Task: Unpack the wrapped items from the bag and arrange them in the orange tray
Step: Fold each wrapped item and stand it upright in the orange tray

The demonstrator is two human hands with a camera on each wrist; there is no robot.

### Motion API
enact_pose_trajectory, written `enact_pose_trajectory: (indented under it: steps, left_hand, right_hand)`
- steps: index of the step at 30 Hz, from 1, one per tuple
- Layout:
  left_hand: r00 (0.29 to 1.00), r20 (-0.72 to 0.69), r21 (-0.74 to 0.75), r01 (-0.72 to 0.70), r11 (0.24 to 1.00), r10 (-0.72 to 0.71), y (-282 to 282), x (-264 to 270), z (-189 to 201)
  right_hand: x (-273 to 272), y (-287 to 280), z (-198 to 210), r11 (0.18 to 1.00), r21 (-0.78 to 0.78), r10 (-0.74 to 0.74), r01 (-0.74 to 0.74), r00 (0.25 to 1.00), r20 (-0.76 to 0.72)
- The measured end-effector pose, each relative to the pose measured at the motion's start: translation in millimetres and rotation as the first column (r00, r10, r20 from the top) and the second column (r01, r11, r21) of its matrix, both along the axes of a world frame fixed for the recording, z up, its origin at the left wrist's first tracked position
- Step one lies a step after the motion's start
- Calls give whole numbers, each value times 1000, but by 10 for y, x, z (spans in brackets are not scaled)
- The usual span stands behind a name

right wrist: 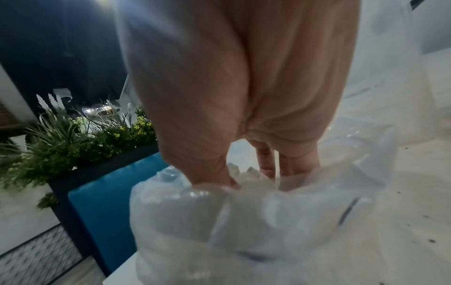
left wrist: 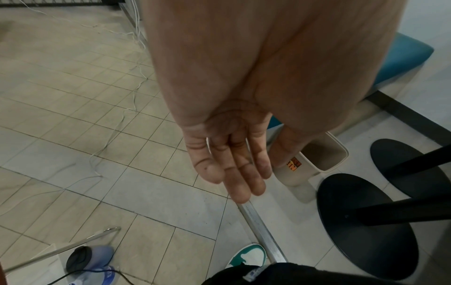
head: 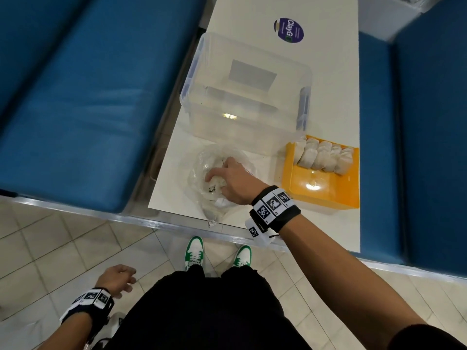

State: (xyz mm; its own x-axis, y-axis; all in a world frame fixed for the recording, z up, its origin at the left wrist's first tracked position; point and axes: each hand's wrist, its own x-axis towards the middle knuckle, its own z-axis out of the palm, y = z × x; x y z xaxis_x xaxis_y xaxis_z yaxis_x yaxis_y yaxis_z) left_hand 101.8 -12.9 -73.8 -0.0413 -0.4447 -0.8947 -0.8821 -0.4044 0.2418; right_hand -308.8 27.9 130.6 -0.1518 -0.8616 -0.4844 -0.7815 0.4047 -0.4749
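Right hand point(head: 231, 181) inside clear bag point(head: 214, 157), frame centre; fingers point(head: 214, 174) curled around a wrapped item point(head: 216, 182). Orange tray point(head: 326, 195) right of it, row of wrapped items point(head: 323, 156) along its far edge. Left hand point(head: 117, 279) lower left, relaxed, empty.

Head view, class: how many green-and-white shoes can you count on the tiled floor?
2. The left shoe and the right shoe stand side by side on the tiles near the table edge; black clothing hides their heels.

The right hand point(head: 228, 181) reached into a clear plastic bag point(head: 217, 178) on the white table point(head: 328, 102) (fingers around a wrapped item point(head: 215, 182)); wrapped bundles point(head: 323, 156) lined the orange tray point(head: 326, 195).
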Motion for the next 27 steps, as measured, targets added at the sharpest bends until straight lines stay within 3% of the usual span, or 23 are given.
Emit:
enact_pose_trajectory:
  steps: [6, 13, 21, 27]
  left_hand:
    - [1000, 2, -18, 1, 1000, -1, -68, -61, 42]
    - [1000, -3, -17, 11, 1000, -11, -97, -121, 65]
    - [1000, -1, -26, 29, 999, -29, -134, -196, 103]
    - [1000, 4, -22, 15, 1000, -15, -108, -192, 98]
  right_hand:
    - [-30, -86, -2, 987, 149, 67, -57, 996, -64]
    - [80, 17, -98, 991, 46, 132, -125, 967, -217]
    - [51, 42, -161, 998, -13, 54, -55, 996, -73]
    - [19, 52, -182, 998, -68, 11, -17, 996, -84]
